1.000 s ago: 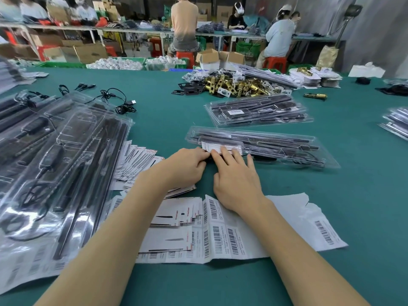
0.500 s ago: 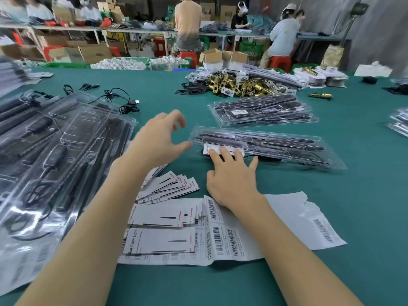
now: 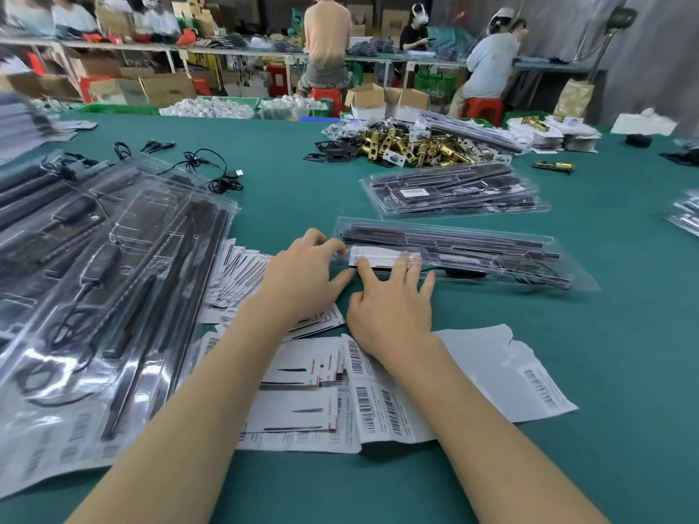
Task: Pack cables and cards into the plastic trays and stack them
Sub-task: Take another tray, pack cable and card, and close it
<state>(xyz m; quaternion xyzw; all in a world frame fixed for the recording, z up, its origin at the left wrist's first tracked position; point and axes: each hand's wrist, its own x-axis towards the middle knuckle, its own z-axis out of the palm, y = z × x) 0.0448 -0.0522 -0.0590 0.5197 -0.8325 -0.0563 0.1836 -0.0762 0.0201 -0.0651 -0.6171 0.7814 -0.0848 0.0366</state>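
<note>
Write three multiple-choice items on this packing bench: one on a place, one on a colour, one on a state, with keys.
1. Where does the loose black USB cable lie?
A. on the table beyond the big clear plastic trays
B. inside the near tray
C. under the barcode sheets

2. What colour is the table cover?
A. red
B. teal green
C. white

3. How do the two hands stand?
A. both raised off the table
B. both at the left end of the clear plastic tray holding a white card
C. both gripping brass parts

Key: 1 A, it lies on bare cloth. 2 B, teal throughout. 3 B, left hand and right hand touch that tray's end.
</note>
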